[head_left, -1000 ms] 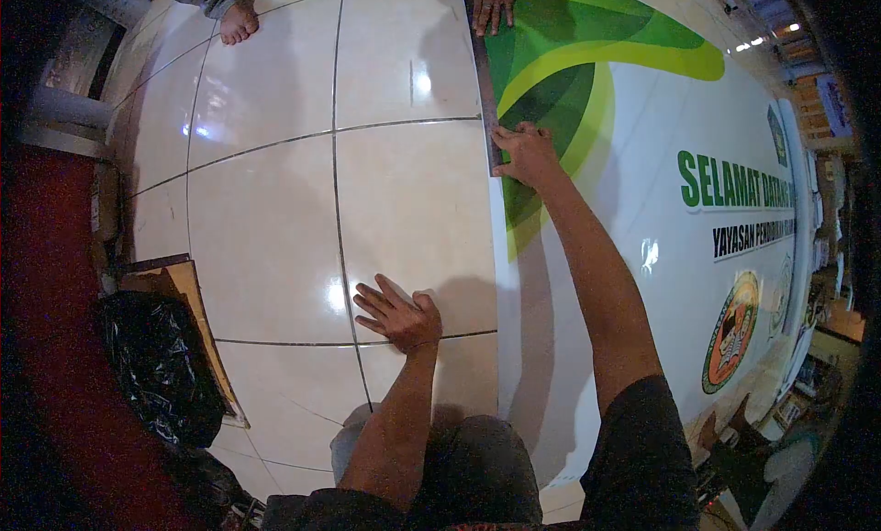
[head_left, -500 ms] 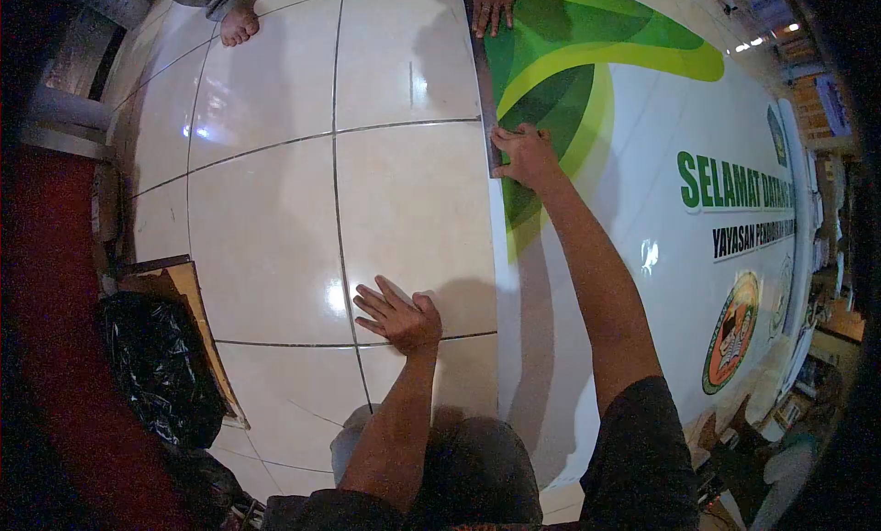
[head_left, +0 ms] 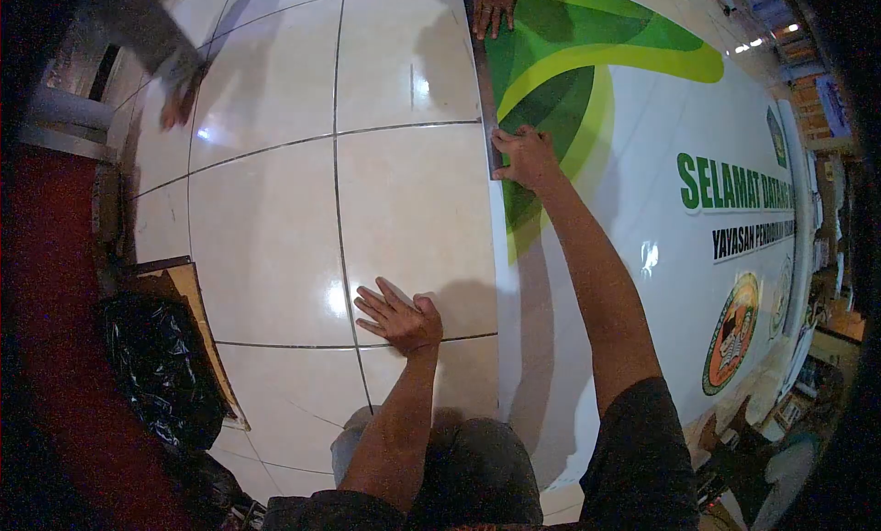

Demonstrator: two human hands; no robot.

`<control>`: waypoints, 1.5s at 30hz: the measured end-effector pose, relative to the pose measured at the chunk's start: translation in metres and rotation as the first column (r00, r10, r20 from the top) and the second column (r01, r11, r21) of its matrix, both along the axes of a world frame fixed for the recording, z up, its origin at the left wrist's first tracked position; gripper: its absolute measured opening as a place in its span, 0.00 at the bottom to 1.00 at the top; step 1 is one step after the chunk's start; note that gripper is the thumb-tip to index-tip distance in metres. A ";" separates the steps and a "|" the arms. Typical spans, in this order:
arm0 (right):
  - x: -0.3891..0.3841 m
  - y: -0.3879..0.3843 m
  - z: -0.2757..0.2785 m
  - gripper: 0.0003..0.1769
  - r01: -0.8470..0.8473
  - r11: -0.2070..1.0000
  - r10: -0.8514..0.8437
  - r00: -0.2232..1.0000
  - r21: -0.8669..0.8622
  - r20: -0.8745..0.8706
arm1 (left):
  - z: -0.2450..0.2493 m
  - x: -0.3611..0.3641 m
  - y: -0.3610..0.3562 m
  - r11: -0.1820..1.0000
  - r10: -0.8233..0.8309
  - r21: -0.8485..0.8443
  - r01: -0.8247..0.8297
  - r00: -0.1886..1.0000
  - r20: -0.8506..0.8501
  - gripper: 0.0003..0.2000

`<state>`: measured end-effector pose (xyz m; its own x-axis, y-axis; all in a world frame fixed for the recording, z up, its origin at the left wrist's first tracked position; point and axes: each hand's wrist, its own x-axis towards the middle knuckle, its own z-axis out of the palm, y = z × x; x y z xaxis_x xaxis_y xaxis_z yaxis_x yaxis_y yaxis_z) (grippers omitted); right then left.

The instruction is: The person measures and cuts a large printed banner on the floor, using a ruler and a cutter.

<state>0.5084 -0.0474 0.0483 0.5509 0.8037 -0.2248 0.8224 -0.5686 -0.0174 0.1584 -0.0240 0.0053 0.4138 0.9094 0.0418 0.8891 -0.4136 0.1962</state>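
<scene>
My left hand (head_left: 399, 318) lies flat on the tiled floor (head_left: 266, 292), fingers spread, holding nothing. My right hand (head_left: 528, 157) presses the near end of a dark, ruler-like strip (head_left: 486, 86), with its thumb and fingertips curled onto it. This strip runs along the left edge of a large printed banner (head_left: 633, 164), white with green leaf shapes and lettering. At the strip's far end, another person's hand (head_left: 493, 12) rests with fingers pointing toward me.
That person's other hand (head_left: 179, 104), blurred, is near the floor at upper left. A black plastic bag (head_left: 161, 370) lies beside an open cardboard box (head_left: 206, 320) at left. Cluttered shelves (head_left: 830, 127) line the right side.
The other person's hand at upper left has moved left and toward me, now blurred. Both my hands and the hand at the strip's far end stay in place.
</scene>
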 end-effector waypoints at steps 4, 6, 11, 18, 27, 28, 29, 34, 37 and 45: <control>0.002 -0.001 0.001 0.45 -0.010 1.000 0.010 1.000 -0.022 -0.020 | -0.001 -0.001 0.000 1.000 -0.004 0.005 0.004 1.000 0.006 0.39; 0.002 -0.001 -0.001 0.46 -0.007 1.000 0.007 0.999 0.007 -0.035 | -0.001 -0.001 0.001 1.000 0.004 -0.012 -0.004 1.000 -0.002 0.39; 0.003 -0.004 -0.007 0.47 -0.027 0.999 0.027 1.000 0.033 0.002 | -0.001 -0.001 0.001 1.000 -0.006 -0.004 0.006 1.000 -0.009 0.39; 0.003 -0.006 -0.008 0.47 -0.046 0.996 0.043 0.999 0.080 0.032 | -0.001 -0.001 0.000 1.000 -0.014 0.024 0.013 1.000 0.003 0.39; 0.004 -0.001 -0.002 0.46 -0.010 1.000 0.010 0.999 -0.009 -0.033 | 0.003 0.001 0.000 1.000 0.003 0.002 -0.003 1.000 0.004 0.39; 0.004 -0.001 -0.002 0.46 -0.010 1.000 0.010 0.999 -0.009 -0.033 | 0.003 0.001 0.000 1.000 0.003 -0.002 -0.003 1.000 0.013 0.39; 0.004 -0.001 -0.002 0.46 -0.010 1.000 0.010 0.999 -0.008 -0.032 | 0.003 0.001 0.000 1.000 0.004 -0.006 -0.004 1.000 0.022 0.39; 0.002 0.002 0.004 0.46 0.031 0.999 -0.032 0.999 -0.038 -0.028 | -0.001 0.001 0.000 1.000 0.003 0.002 -0.003 1.000 0.022 0.39; 0.000 0.002 0.007 0.49 0.015 0.999 -0.016 0.999 -0.036 -0.028 | -0.002 0.000 0.000 1.000 0.002 0.000 -0.002 0.999 0.032 0.39; 0.003 -0.001 -0.003 0.46 -0.016 1.000 0.016 1.000 -0.005 0.020 | -0.002 0.000 0.000 1.000 -0.004 0.013 0.004 0.999 0.034 0.40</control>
